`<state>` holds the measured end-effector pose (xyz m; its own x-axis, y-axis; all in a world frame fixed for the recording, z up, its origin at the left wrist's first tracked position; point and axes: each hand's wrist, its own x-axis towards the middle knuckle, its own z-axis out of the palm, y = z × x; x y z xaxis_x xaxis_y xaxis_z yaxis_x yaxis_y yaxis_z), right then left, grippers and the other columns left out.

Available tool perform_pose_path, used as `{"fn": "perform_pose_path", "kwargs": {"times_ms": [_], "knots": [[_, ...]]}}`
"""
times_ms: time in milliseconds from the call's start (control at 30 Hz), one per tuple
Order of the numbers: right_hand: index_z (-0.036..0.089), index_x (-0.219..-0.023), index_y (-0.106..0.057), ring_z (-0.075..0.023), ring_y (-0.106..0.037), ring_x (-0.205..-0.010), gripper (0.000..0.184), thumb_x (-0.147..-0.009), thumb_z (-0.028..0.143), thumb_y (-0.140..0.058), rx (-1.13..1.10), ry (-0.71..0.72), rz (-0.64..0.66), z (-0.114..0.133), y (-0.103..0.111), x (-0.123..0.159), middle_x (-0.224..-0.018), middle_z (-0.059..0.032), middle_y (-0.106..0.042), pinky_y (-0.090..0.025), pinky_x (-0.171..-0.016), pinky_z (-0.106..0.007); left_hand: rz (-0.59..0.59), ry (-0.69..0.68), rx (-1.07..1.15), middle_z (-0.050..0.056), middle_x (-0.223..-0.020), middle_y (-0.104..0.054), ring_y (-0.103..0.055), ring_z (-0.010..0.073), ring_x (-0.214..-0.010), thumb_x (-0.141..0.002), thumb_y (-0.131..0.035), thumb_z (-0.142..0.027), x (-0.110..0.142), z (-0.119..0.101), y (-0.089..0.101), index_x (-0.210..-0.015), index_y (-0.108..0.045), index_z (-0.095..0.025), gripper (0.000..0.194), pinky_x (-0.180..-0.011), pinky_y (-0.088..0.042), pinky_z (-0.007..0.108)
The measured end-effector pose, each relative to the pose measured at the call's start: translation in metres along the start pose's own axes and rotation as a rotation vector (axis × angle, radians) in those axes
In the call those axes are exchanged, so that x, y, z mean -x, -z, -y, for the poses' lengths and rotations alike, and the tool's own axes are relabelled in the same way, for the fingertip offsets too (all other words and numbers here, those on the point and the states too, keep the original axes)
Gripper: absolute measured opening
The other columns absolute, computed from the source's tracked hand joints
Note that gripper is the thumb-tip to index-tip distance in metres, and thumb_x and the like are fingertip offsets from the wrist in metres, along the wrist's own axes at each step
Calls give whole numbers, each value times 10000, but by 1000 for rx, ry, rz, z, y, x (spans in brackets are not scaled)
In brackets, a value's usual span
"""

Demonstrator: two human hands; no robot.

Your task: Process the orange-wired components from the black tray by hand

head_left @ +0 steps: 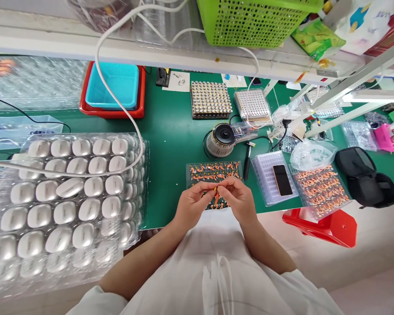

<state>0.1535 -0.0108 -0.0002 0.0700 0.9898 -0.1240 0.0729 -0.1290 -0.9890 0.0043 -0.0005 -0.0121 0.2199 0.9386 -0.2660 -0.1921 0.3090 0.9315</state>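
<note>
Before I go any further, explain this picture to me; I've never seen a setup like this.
There is no machine arm here, just a person's bare hands. The one picture comes from a camera worn on the head, looking forward and down, so the arms enter from the bottom.

The left hand and right hand meet in the middle, their fingers pinching a small part, orange and yellow. Under them lies a tray of similar orange pieces.

On the green table, silver cases fill stacked clear trays to the left. Beyond the hands stands a round device; to the right, a phone rests on pale trays.
</note>
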Motion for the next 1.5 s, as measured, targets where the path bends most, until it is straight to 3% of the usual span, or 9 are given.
{"fn": "perform_pose_path", "kwargs": {"times_ms": [100,233,500,633,800,900,1267,1400,1500], "knots": [[214,-793,-620,-123,-524,-651,72,-832,274,-620,141,54,-49,1,-2,3,-751,7,-576,-427,-597,-256,-4,-28,-41,35,-906,-710,-637,152,-827,-802,-662,-256,0,0,0,-934,-721,-201,154,-768,-500,267],[206,-796,-620,-121,-526,-629,100,-845,289,-596,188,10,-55,2,-3,5,-726,6,-595,-424,-577,-250,-26,-52,-65,35,-907,-709,-642,158,-834,-801,-660,-250,0,0,-1,-935,-716,-199,153,-781,-508,277],[196,-798,-606,-139,-565,-604,172,-807,367,-629,12,-141,-117,1,-9,8,-681,-12,-626,-454,-517,-250,-66,-42,-53,48,-916,-694,-647,176,-873,-792,-666,-265,1,6,-6,-963,-679,-185,189,-810,-516,311],[200,-806,-601,-124,-558,-613,164,-793,355,-651,-100,-159,-128,-1,-11,9,-686,4,-605,-459,-530,-238,-96,-42,-18,24,-861,-663,-638,144,-845,-773,-691,-245,1,4,-8,-955,-600,-180,213,-796,-510,277],[223,-982,-622,-112,-559,-657,222,-795,333,-667,-253,-155,-73,-3,-7,11,-799,2,-600,-469,-574,-237,-59,-48,39,13,-842,-636,-636,135,-850,-782,-686,-233,4,-1,-10,-894,-537,-183,194,-778,-505,260],[218,-908,-651,-121,-558,-661,160,-811,345,-646,-203,-97,-30,-2,-4,12,-795,-8,-593,-470,-579,-251,-33,-69,67,13,-825,-640,-643,142,-837,-787,-681,-238,7,-1,-10,-853,-502,-186,198,-758,-513,265],[236,-868,-642,-154,-552,-715,79,-845,301,-602,26,108,-178,0,-9,23,-794,-23,-590,-457,-628,-292,-65,-463,-395,42,-846,-688,-626,177,-814,-807,-638,-185,10,-5,-7,-887,-664,-224,93,-751,-504,311],[242,-886,-668,-159,-552,-692,80,-841,275,-610,150,175,-207,0,-8,24,-783,-27,-608,-465,-613,-300,-44,-397,-348,47,-832,-696,-622,179,-783,-808,-641,-218,10,-11,-7,-884,-696,-219,94,-734,-503,312],[259,-918,-693,-168,-565,-696,111,-827,244,-631,205,245,-209,1,-4,24,-810,-35,-641,-472,-591,-304,33,-192,-214,45,-811,-691,-622,167,-751,-806,-650,-265,7,-14,-3,-873,-699,-194,109,-712,-500,294]]}}
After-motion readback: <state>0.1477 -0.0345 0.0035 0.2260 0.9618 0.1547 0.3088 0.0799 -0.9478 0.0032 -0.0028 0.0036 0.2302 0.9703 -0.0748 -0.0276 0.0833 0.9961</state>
